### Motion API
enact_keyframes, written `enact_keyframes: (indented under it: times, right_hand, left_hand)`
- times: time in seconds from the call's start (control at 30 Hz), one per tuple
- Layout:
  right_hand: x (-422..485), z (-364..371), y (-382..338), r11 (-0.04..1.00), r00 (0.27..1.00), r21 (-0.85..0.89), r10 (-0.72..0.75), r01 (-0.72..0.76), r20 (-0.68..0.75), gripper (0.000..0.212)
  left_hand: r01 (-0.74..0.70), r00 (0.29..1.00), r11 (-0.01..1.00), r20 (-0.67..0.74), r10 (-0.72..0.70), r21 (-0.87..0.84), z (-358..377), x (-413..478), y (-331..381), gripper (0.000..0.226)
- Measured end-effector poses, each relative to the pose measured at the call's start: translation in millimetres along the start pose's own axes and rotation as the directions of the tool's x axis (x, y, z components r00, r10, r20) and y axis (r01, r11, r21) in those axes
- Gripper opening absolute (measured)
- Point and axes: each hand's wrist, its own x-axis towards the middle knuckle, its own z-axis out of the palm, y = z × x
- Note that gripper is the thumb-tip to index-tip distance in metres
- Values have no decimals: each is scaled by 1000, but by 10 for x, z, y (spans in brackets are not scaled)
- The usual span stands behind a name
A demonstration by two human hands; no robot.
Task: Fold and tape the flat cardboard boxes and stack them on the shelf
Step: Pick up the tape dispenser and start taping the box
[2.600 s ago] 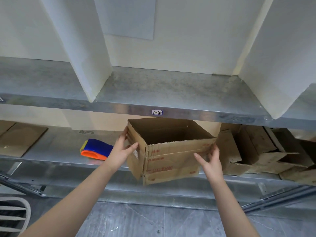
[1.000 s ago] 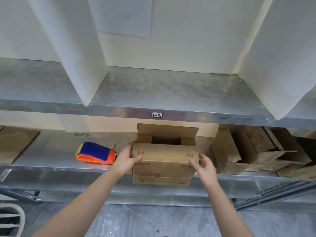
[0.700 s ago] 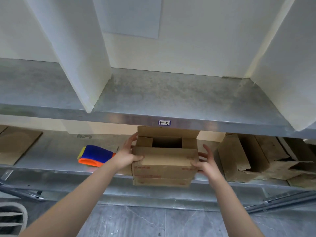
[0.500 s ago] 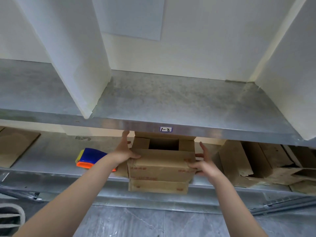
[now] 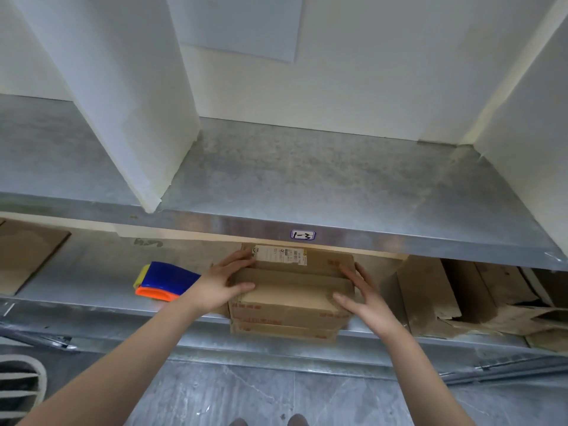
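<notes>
While our left hand [image 5: 226, 284] lies spread on top of the cardboard box [image 5: 292, 298], fingers straight over the far flap and thumb on the near one, our right hand [image 5: 365, 295] presses flat along the box's right top edge with its thumb laid over the near flap. Neither hand grips. The hands are apart, one at each end of the top, pushing the flaps down. The box sits between them at the front lip of the lower shelf [image 5: 92, 273], and its near face seems to hang a little past that lip toward us. A white shipping label [image 5: 281, 255] shows on the far flap, just beyond our left fingertips.

We judge the step in hand to be closing the top flaps ready for taping, since no tape shows on the seam. A ridge shows where the near flap meets the far one, so the seam may not lie flush. To do this well we should press both long flaps level until their edges meet. Then one hand alone can pin them while the other goes for the tape dispenser [image 5: 163, 281], which lies just left of our left hand on the same shelf.

Further right of our right hand stand other opened boxes [image 5: 445, 298], and far to the left lies flat cardboard [image 5: 27, 253]. Above our hands runs the upper shelf [image 5: 307, 186], with a small tag [image 5: 303, 235] reading 1-3 on its front edge.
</notes>
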Motion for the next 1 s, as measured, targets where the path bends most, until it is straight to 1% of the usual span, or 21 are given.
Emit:
enact_keyframes:
  times: [0.03,0.07,0.1,0.17,0.23,0.27,0.3,0.33,0.37,0.43,0.5,0.53,0.6,0.67,0.73,0.87,1.0]
  right_hand:
    - [7,36,12,998,1000,-59,-11,9,-18,70]
    - [22,66,16,997,999,-76,-15,12,-44,68]
    - [37,93,17,999,998,-46,-8,5,-68,62]
    - [58,167,24,995,995,94,31,-22,-97,55]
    - [54,256,31,970,985,239,76,-37,-156,61]
    - [39,301,27,960,976,277,92,-34,-197,67]
    - [22,346,15,964,967,264,93,-27,-238,70]
    - [-1,383,3,978,959,206,79,-22,-272,70]
    - [-28,411,-9,991,955,132,58,-20,-290,66]
    - [-82,437,-30,1000,954,3,20,-20,-299,52]
    - [-126,414,-60,990,953,-134,-3,-40,-304,49]
    - [-141,383,-88,972,951,-227,-18,-55,-308,50]
    - [-167,318,-160,903,944,-426,-86,-62,-320,54]
    - [-197,270,-258,820,933,-570,-166,-50,-320,55]
    - [-225,254,-390,769,923,-639,-236,-14,-304,51]
    - [-270,373,-670,669,886,-729,-414,141,-209,47]
    - [-354,793,-955,627,868,-721,-491,293,-75,48]
  left_hand:
    - [7,1000,1000,14,-7,20,21,-13,-12,54]
    - [17,1000,999,20,-17,41,42,-17,-21,55]
    - [30,999,997,15,-31,66,65,-13,-25,55]
    - [61,998,987,-4,-61,152,86,4,-13,55]
    - [75,997,966,-20,-73,248,83,4,17,55]
    - [75,997,953,-23,-71,295,77,0,31,56]
    - [75,997,937,-27,-70,341,73,-8,48,57]
    - [77,997,919,-34,-70,387,71,-15,69,57]
    - [81,997,896,-44,-69,437,79,-16,96,57]
    - [87,996,837,-71,-58,540,89,-12,183,58]
    - [56,995,806,-96,0,590,107,-37,274,57]
    - [27,994,811,-105,43,585,115,-66,326,56]
    - [-34,984,823,-125,127,567,123,-154,433,55]
    - [-76,967,785,-145,207,615,141,-236,504,55]
    - [-84,958,740,-149,243,668,139,-284,566,55]
    - [-68,953,710,-165,254,701,107,-374,623,59]
    - [-55,957,660,-149,248,749,-69,-612,474,54]
